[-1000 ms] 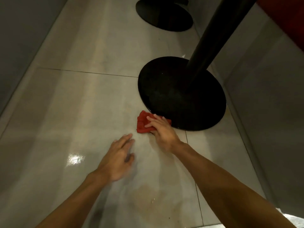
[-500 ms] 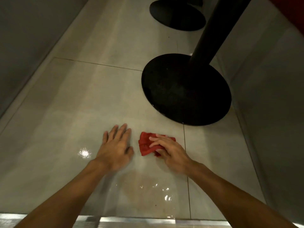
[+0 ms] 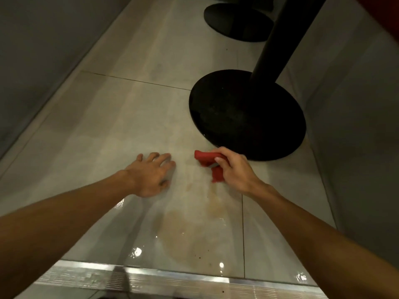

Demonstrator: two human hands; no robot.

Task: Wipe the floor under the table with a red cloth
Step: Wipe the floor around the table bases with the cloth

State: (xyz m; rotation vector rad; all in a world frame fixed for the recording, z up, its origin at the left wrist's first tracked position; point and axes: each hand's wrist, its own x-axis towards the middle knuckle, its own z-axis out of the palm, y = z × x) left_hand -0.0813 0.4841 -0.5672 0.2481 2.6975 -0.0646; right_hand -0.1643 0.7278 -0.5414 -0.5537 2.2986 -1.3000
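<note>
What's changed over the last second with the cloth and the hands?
The right hand drew the red cloth back from the table base rim, then bunched it up off the floor in its grip. The left hand stays flat on the tile. The base has not moved.

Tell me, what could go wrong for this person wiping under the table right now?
The left hand is planted flat on glossy, wet-looking floor, so it could slip. The right hand holds the red cloth bunched up, so the next pass may cover little and smear the brownish stain rather than lift it. The cloth is also close to the black table base, so knuckles might knock its rim.
</note>
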